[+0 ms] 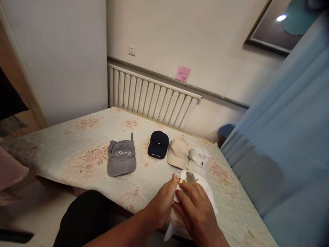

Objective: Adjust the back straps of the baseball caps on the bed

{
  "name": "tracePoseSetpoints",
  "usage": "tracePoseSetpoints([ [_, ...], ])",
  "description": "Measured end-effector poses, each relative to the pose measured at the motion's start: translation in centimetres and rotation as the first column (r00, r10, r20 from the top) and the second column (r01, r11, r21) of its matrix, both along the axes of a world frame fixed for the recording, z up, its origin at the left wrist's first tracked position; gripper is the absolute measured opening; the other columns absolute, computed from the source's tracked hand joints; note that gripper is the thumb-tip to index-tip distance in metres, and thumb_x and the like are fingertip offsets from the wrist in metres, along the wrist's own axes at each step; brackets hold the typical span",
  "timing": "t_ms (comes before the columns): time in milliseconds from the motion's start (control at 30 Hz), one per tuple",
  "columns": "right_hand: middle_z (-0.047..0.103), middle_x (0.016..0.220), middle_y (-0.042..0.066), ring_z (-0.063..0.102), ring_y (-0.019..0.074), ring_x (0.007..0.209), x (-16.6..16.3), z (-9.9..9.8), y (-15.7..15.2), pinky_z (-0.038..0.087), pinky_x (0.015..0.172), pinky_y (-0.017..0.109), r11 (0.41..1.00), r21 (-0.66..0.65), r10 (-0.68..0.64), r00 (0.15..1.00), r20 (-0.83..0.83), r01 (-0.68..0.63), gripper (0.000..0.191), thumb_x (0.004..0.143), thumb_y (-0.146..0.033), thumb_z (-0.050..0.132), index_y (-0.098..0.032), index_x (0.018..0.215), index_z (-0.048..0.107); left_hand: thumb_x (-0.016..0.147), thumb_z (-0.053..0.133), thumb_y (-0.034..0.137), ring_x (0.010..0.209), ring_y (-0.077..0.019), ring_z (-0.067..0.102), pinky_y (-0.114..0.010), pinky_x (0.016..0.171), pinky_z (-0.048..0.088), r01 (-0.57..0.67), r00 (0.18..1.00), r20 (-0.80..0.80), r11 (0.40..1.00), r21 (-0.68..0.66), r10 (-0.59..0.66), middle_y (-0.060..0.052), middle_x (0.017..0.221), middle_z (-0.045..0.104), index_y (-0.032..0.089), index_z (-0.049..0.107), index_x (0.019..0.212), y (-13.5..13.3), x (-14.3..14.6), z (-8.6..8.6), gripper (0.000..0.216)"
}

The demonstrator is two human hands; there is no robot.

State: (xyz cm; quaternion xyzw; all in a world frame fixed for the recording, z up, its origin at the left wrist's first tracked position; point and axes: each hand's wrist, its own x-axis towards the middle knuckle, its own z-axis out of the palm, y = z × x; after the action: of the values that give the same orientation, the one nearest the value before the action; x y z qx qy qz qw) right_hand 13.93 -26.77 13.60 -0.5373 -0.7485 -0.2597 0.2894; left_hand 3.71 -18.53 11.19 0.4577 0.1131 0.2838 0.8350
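A white cap is held at the bed's near edge, mostly covered by my hands. My left hand is closed on its strap, thumb raised beside a gold-coloured buckle. Closed on the cap from the right, my right hand has its fingers pressed near the same buckle. Just beyond lie a white cap with a small dark logo and a beige cap. Left of these is a black cap. A grey cap with white lettering lies farther left, its strap sticking up.
The caps rest on a bed with a pale floral cover. Behind it are a white radiator and a wall with a pink note. A blue curtain hangs along the right side. A dark blue object shows beside the curtain.
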Motion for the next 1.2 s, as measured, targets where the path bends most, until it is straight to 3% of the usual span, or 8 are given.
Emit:
tracePoseSetpoints([
  [167, 0.062, 0.077, 0.005, 0.055, 0.0168, 0.069, 0.5, -1.0, 0.2, 0.044, 0.062, 0.029, 0.998, -0.038, -0.062, 0.954, -0.294, 0.054, 0.014, 0.087, -0.014, 0.049, -0.019, 0.084, 0.061, 0.091, 0.032, 0.056, 0.095, -0.0189, 0.052, -0.032, 0.092, 0.037, -0.059, 0.995, -0.065, 0.987, 0.150, 0.069, -0.006, 0.092, 0.060, 0.014, 0.058, 0.094, 0.0, -0.2, -0.2, 0.050],
  [400, 0.060, 0.059, -0.002, 0.056, 0.0150, 0.059, 2.0, 0.2, 0.4, 0.042, 0.061, 0.025, 0.941, -0.339, -0.323, 0.376, -0.868, 0.027, 0.026, 0.085, -0.041, 0.053, -0.021, 0.068, 0.054, 0.084, 0.051, 0.028, 0.086, -0.0152, 0.048, -0.025, 0.079, 0.036, 0.008, 0.987, -0.152, 0.916, 0.400, 0.057, -0.001, 0.089, 0.056, 0.015, 0.059, 0.092, 0.5, -0.2, -0.8, 0.017],
  [467, 0.060, 0.060, -0.001, 0.056, 0.0148, 0.061, 2.7, 0.7, 0.5, 0.042, 0.063, 0.025, 0.939, -0.341, -0.312, 0.318, -0.895, -0.040, 0.027, 0.085, -0.042, 0.054, -0.020, 0.069, 0.056, 0.083, 0.051, 0.025, 0.084, -0.0145, 0.047, -0.024, 0.076, 0.035, 0.007, 0.987, -0.149, 0.924, 0.383, 0.054, -0.001, 0.087, 0.056, 0.015, 0.060, 0.092, 0.6, -0.2, -0.8, 0.017],
  [700, 0.068, 0.090, 0.006, 0.054, 0.0126, 0.060, 3.7, 2.8, 0.9, 0.044, 0.064, 0.027, 0.885, -0.399, -0.185, 0.604, -0.776, -0.241, 0.036, 0.089, -0.030, 0.042, -0.020, 0.120, 0.058, 0.079, 0.059, 0.035, 0.072, -0.0119, 0.047, -0.022, 0.066, 0.035, 0.068, 0.991, -0.124, 0.993, 0.095, -0.056, 0.001, 0.076, 0.056, 0.014, 0.060, 0.083, 0.8, -0.3, -0.3, 0.021],
  [800, 0.065, 0.104, 0.007, 0.059, 0.0150, 0.079, 3.2, 3.3, 1.2, 0.044, 0.072, 0.028, 0.841, -0.492, -0.126, 0.802, -0.583, -0.226, 0.032, 0.087, -0.021, 0.042, -0.024, 0.109, 0.065, 0.075, 0.065, 0.037, 0.070, -0.0114, 0.047, -0.021, 0.065, 0.035, 0.077, 0.993, -0.092, 0.993, 0.088, -0.069, 0.001, 0.072, 0.056, 0.014, 0.061, 0.077, 0.7, -0.5, -0.1, 0.024],
  [900, 0.065, 0.080, 0.003, 0.058, 0.0159, 0.077, 4.0, 2.9, 2.0, 0.043, 0.071, 0.028, 0.842, -0.513, -0.162, 0.831, -0.533, -0.165, 0.025, 0.084, -0.017, 0.045, -0.022, 0.085, 0.069, 0.074, 0.067, 0.041, 0.061, -0.0091, 0.045, -0.020, 0.059, 0.032, 0.098, 0.990, -0.108, 0.994, 0.049, -0.093, 0.002, 0.066, 0.053, 0.013, 0.062, 0.077, 0.7, -0.9, 0.2, 0.029],
  [967, 0.065, 0.075, 0.003, 0.056, 0.0152, 0.067, 5.9, 2.0, 2.6, 0.043, 0.066, 0.028, 0.868, -0.485, -0.265, 0.729, -0.631, -0.105, 0.018, 0.079, -0.020, 0.050, -0.020, 0.079, 0.068, 0.074, 0.067, 0.045, 0.058, -0.0079, 0.044, -0.019, 0.057, 0.031, 0.103, 0.987, -0.123, 0.994, 0.019, -0.100, 0.002, 0.065, 0.054, 0.013, 0.061, 0.077, 0.8, -1.3, 0.4, 0.032],
  [1200, 0.071, 0.103, 0.011, 0.065, 0.0215, 0.077, 11.4, -6.1, 2.4, 0.049, 0.080, 0.039, 0.955, -0.259, -0.278, -0.126, -0.952, -0.146, 0.050, 0.061, -0.052, 0.074, -0.019, 0.098, 0.069, 0.074, 0.068, 0.033, 0.054, -0.0075, 0.048, -0.019, 0.055, 0.033, -0.015, 1.000, 0.016, 0.988, -0.154, 0.018, 0.002, 0.062, 0.055, 0.014, 0.058, 0.074, 2.8, -1.3, -0.5, 0.022],
])
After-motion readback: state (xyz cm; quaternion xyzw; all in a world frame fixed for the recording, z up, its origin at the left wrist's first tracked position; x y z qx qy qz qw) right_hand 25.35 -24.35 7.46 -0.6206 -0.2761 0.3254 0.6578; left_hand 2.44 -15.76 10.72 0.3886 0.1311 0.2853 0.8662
